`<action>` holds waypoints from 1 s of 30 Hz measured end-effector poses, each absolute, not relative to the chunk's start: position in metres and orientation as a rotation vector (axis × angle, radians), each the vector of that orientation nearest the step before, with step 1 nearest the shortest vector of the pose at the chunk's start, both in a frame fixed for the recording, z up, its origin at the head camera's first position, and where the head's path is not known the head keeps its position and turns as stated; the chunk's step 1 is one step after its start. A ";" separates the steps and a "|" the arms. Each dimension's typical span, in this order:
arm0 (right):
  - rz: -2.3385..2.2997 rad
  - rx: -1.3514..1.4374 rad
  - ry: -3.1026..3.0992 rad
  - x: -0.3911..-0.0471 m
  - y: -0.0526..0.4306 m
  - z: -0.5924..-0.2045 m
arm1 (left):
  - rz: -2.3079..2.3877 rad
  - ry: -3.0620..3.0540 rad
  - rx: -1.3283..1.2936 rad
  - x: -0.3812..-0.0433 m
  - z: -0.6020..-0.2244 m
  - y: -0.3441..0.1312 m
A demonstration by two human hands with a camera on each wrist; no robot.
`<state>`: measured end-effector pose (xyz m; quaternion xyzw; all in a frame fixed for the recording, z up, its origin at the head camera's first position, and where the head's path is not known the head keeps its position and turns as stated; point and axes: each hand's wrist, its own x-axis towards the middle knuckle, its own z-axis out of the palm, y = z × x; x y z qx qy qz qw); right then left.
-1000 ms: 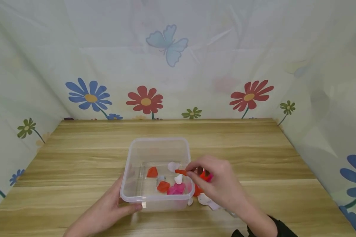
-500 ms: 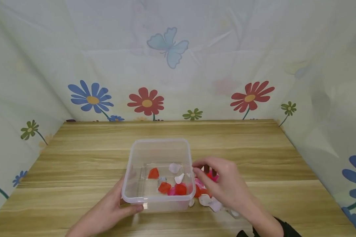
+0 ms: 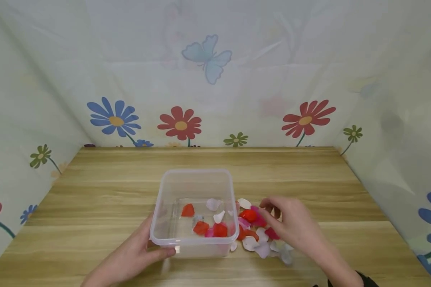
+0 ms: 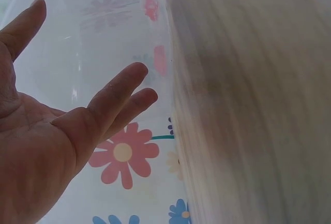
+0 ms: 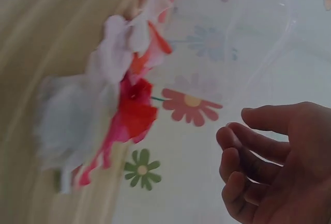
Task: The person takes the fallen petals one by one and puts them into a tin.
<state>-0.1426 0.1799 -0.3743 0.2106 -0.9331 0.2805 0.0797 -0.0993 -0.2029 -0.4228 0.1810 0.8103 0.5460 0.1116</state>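
Note:
A clear plastic tub stands on the wooden table, with several red, white and pink petals lying inside. My left hand steadies its near left corner, thumb against the front wall and fingers along the left side. The left wrist view shows that hand with its fingers fairly straight and spread. Right of the tub lies a loose pile of petals in red, pink and white. My right hand hovers at the pile's right side. In the right wrist view its fingers are loosely bent and hold nothing.
The wooden table reaches back to a pale cloth printed with flowers and a butterfly. More of this cloth hangs on the left and right sides. A small pale piece lies on the tub's floor.
My right hand has let a red petal fall into the tub and moved right, back over the pile. The left hand has stayed at the tub's corner.

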 end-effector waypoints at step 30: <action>0.586 0.590 -3.268 -0.158 0.207 -0.407 | 1.550 2.438 0.530 -0.101 -0.421 -0.202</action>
